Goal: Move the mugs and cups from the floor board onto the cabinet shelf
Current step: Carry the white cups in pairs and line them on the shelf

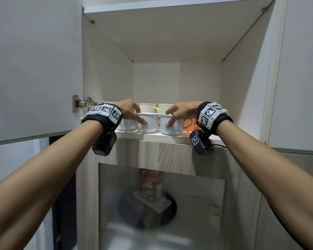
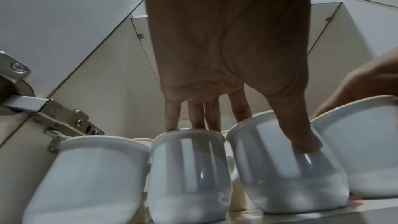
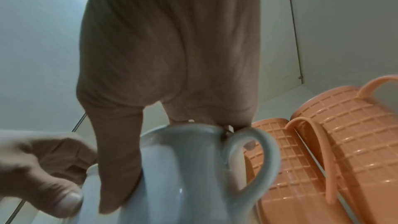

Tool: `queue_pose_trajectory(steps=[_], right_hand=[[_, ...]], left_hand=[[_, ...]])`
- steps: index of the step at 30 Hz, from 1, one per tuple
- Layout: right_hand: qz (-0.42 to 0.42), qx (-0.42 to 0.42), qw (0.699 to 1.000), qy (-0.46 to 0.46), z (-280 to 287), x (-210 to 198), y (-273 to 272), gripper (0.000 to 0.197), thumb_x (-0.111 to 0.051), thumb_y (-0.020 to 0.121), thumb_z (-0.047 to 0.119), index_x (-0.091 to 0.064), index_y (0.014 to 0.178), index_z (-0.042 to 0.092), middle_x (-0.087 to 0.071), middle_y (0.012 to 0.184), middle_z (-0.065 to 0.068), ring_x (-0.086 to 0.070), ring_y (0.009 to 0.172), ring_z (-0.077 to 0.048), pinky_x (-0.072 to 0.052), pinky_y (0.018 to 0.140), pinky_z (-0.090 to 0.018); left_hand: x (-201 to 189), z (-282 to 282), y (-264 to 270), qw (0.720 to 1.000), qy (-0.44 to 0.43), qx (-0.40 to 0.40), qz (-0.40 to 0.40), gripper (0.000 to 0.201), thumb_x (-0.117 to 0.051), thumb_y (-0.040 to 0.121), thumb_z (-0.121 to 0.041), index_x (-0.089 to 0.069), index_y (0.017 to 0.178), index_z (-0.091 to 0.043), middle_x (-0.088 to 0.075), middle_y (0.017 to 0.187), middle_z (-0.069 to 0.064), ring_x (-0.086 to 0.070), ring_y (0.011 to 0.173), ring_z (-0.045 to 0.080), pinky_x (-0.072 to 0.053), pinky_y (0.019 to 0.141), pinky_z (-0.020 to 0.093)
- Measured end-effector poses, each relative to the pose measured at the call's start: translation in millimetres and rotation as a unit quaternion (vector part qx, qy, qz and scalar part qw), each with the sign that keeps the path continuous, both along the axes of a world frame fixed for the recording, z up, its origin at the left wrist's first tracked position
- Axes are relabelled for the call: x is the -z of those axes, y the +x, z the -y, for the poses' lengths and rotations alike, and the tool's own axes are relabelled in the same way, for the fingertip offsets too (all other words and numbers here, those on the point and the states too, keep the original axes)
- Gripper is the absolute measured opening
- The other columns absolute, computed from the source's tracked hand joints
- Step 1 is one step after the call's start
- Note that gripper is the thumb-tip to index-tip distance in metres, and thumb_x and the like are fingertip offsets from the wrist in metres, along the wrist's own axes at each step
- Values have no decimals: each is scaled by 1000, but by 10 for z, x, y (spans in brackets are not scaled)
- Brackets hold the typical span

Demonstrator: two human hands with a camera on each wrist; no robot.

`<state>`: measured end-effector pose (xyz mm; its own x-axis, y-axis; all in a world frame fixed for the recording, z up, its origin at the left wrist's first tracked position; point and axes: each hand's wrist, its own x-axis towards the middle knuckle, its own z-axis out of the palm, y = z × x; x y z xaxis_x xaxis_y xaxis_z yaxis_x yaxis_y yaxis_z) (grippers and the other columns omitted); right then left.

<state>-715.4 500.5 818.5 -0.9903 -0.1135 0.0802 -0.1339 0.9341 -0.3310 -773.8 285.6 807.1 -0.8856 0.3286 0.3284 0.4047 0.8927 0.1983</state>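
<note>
Left grip (image 1: 132,111) pinched white mug (image 1: 148,126), thumb on front, fingers behind rim. Right grip (image 1: 181,111) clasped neighbouring white mug (image 1: 172,128) likewise. Both mugs stood side by side at cabinet shelf (image 1: 152,136) front edge, orange cups (image 3: 353,134) just right.

Both forearms, left (image 1: 52,168) and right (image 1: 260,159), reach forward and up, nearly straight, wrists level and close together. The left hand (image 1: 130,110) is palm down, its thumb (image 2: 301,135) pressed on the front of the left-hand mug (image 1: 152,127) and its fingers (image 2: 194,117) reaching over the rims. The right hand (image 1: 182,110) mirrors it, with its thumb (image 3: 116,168) down the front of the right-hand mug (image 1: 173,129) and its fingers curled over the rim.
</note>
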Motion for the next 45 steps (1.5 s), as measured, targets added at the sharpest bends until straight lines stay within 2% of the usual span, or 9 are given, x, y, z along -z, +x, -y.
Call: queue_pose_trajectory(steps=[3, 6, 9, 13, 18, 31, 35, 39, 45], right_hand=[[-23, 18, 1000, 9, -32, 10, 13, 78, -76, 78, 36, -42, 143, 11, -50, 143, -6, -51, 127, -27, -39, 104, -31], [-80, 49, 994, 52, -54, 12, 35, 83, -77, 72, 48, -46, 140, 11, -54, 137, -4, -52, 123, -25, -41, 101, -32], [-88, 55, 992, 70, -63, -7, 50, 74, -78, 72, 47, -57, 128, 5, -61, 128, -11, -58, 117, -29, -47, 102, -39], [-57, 44, 996, 58, -141, -28, 40, 81, -78, 74, 44, -46, 140, 10, -51, 142, -3, -50, 128, -24, -37, 107, -31], [-38, 30, 997, 52, -200, -22, -16, 84, -76, 76, 40, -37, 146, 16, -41, 151, 0, -39, 137, -23, -29, 113, -34], [-90, 47, 994, 43, -161, 109, -98, 84, -78, 72, 46, -44, 140, 11, -53, 139, -4, -52, 123, -25, -41, 103, -33], [-92, 28, 994, 49, -139, 126, -93, 85, -77, 75, 40, -35, 147, 24, -45, 147, 0, -47, 130, -25, -39, 108, -36], [-91, -16, 992, 87, -93, 136, -75, 62, -69, 83, 32, -46, 140, 40, -63, 123, -1, -59, 110, -23, -47, 93, -31], [-89, -15, 991, 101, -71, 164, -7, 50, -66, 87, 29, -54, 135, 30, -63, 106, 0, -59, 103, -22, -39, 81, -25]], left_hand=[[16, -12, 14, 1000, 12, -10, -3, 56, -75, 69, -56, -66, 109, -18, -64, 122, 7, -58, 105, 25, -44, 87, 31], [42, -11, 44, 999, 17, -23, -22, 70, -74, 68, -59, -62, 124, -19, -63, 128, 5, -58, 117, 27, -45, 96, 34], [74, -18, 76, 999, 30, -20, -26, 72, -74, 69, -59, -61, 126, -18, -63, 130, 5, -58, 118, 27, -46, 98, 35], [107, -40, 116, 998, 45, -20, -32, 72, -74, 70, -57, -60, 128, -17, -62, 131, 8, -57, 120, 28, -46, 99, 36], [138, -57, 134, 998, 54, -21, -39, 71, -74, 71, -56, -59, 128, -17, -60, 133, 8, -56, 122, 29, -44, 102, 39], [218, -81, 111, 996, 46, -35, -69, 70, -72, 70, -60, -61, 127, -20, -63, 130, 5, -57, 120, 26, -45, 101, 36], [250, -82, 107, 995, 23, -29, -97, 64, -69, 76, -57, -58, 130, -26, -60, 133, 2, -55, 122, 25, -42, 102, 35], [292, -105, 98, 992, -27, -11, -122, 57, -61, 82, -57, -53, 134, -35, -63, 128, 0, -57, 118, 24, -38, 107, 43], [358, -98, 146, 993, -23, -6, -117, 58, -58, 87, -52, -42, 141, -37, -63, 128, 4, -55, 121, 28, -34, 110, 45]])
